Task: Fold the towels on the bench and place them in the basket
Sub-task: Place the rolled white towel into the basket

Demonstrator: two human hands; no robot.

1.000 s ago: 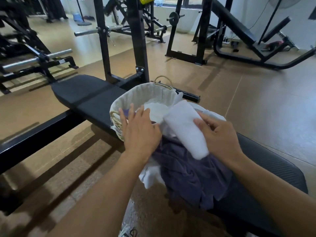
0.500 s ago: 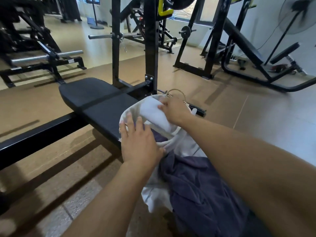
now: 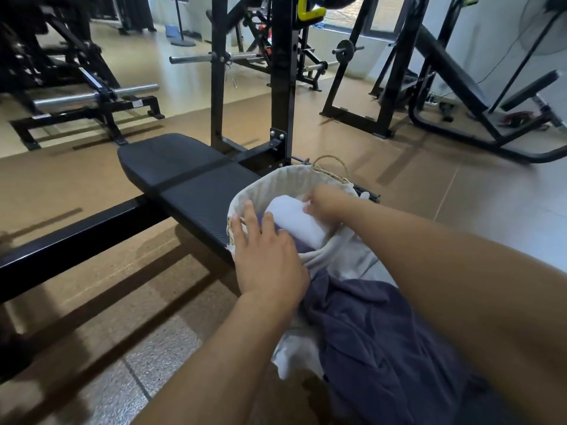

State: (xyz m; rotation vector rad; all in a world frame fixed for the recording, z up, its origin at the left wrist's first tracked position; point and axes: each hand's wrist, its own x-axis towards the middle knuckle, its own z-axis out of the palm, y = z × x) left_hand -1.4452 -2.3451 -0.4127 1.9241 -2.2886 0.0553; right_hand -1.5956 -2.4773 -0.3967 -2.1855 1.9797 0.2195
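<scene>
The right hand (image 3: 322, 205) grips one end of a rolled white towel (image 3: 296, 220) inside the basket (image 3: 276, 185) — the roll's long axis runs from the near right up toward the far left. The left hand (image 3: 267, 259), fingers spread and straight, rests on the basket's near rim. Unfolded purple towel (image 3: 383, 348) and white cloth (image 3: 294, 357) lie heaped on the bench (image 3: 184, 173) just beside the basket.

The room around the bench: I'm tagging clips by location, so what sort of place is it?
Most likely a gym: a padded weight bench, a steel rack upright and a barbell on a stand.
</scene>
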